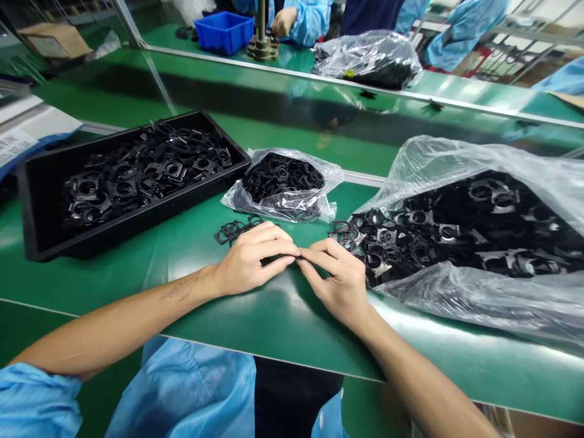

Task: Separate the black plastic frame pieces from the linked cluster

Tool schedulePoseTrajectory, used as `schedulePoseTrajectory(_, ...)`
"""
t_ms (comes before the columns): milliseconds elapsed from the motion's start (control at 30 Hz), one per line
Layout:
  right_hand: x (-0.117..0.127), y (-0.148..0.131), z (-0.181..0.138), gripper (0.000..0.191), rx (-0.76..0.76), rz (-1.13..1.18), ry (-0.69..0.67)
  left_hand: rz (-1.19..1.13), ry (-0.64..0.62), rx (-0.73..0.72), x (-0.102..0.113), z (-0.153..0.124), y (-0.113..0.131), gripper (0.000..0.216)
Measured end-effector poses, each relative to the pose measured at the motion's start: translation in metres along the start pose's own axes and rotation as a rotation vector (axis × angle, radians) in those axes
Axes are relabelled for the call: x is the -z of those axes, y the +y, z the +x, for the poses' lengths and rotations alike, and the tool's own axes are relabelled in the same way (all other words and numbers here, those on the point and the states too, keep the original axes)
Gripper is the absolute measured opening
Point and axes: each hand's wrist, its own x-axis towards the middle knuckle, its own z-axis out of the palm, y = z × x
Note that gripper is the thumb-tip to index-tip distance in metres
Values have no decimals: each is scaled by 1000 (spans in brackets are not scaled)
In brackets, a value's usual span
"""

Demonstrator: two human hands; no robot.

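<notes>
My left hand (pixel 253 258) and my right hand (pixel 341 278) meet at the fingertips above the green tabletop. Pinched between them is a small black part (pixel 298 254), so covered by the fingers that its shape cannot be made out. Just behind my left hand lies a small pile of thin black rings (pixel 232 231). To the right of my right hand, black ring-shaped plastic parts (pixel 385 238) spill from the mouth of a large clear plastic bag (pixel 438 161). Beyond my hands stands a smaller clear bag (pixel 331 176) filled with black rings (pixel 280 176).
A black tray (pixel 114 234) at the left holds many black parts with round openings. Across a metal rail (pixel 365 91) are a blue bin (pixel 223 33), a filled plastic bag (pixel 369 58) and other people in blue sleeves. A cardboard box (pixel 55 41) sits far left.
</notes>
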Motion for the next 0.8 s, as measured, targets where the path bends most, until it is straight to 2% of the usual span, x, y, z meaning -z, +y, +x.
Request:
schedulePoseTrajectory(167,-1,0,1,14,-81,93,-54,-12,-53,32,0,0,0,9)
schedulePoseTrajectory(333,2,1,6,10,-205,156,-33,-56,-26,174,0,-1,1,15)
schedulePoseTrajectory(500,3,0,8,10,-331,230,0,-58,-24,344,1,1,0,10)
schedulePoseTrajectory(633,3,-1,8,9,-372,274,1,-113,-41,443,0,2,0,12)
schedulePoseTrajectory(800,4,-2,9,9,-385,276,-13,-132,-67,458,0,1,-1,13)
